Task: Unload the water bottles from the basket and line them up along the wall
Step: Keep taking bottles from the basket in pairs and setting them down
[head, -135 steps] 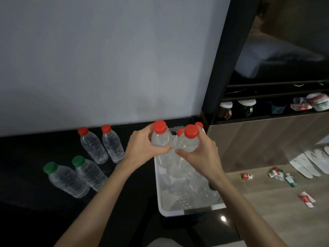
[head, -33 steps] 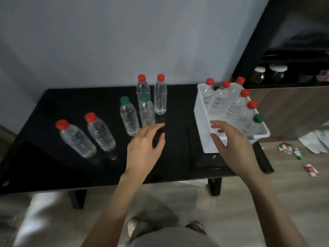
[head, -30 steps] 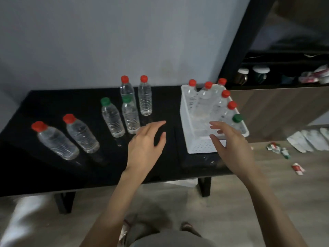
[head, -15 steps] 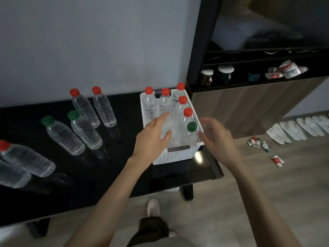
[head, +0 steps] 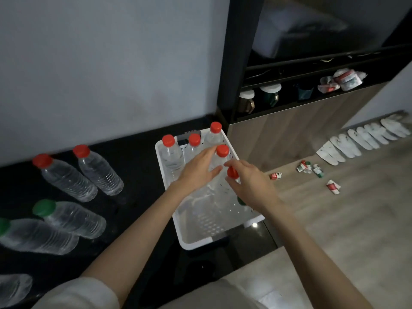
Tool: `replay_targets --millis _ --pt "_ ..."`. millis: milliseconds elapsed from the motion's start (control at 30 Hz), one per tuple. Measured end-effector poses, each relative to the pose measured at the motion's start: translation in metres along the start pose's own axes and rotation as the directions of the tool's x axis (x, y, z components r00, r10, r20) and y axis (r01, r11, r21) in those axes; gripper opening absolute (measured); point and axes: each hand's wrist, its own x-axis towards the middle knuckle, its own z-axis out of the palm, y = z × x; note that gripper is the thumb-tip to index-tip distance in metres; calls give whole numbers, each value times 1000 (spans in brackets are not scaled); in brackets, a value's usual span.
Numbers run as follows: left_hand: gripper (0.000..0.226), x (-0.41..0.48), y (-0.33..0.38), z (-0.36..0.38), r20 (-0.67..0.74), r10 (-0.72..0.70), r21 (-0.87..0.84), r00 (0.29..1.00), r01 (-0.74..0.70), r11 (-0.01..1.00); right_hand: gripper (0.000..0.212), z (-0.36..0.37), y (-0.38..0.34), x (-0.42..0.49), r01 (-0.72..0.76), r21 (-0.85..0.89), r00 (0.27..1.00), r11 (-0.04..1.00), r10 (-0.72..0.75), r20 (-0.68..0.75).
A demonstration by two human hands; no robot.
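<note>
A: What changed?
B: Both hands, spread above the basket (head: 200, 240) a moment ago, are in it now. Left hand (head: 198, 170) lies straight-fingered on a red-capped bottle (head: 222, 151); right hand (head: 249, 181) pinches the next red cap (head: 232, 173). Six still inside, roughly halfway.
A: Room?
B: Open desk (head: 138, 219) along the wall (head: 111, 63), between standing bottles (head: 98, 170) and basket. Basket sits at the desk's right end, cabinet post (head: 240, 63) just beside.

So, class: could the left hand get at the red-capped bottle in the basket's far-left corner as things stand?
Likely yes: the left hand is beside that bottle, its cap above the basket rim, nothing between.
</note>
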Motion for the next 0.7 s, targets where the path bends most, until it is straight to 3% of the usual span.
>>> replay_targets --millis 167,433,700 --pt "75 21 -12 18 82 4 -62 997 1 998 28 0 7 11 -91 -8 995 996 91 41" --pt "79 42 -20 28 173 -38 -260 984 83 962 32 6 18 16 -156 135 988 978 153 38" --pt "72 29 -14 30 -56 -138 -332 989 112 937 35 3 19 11 -171 179 985 969 175 -8"
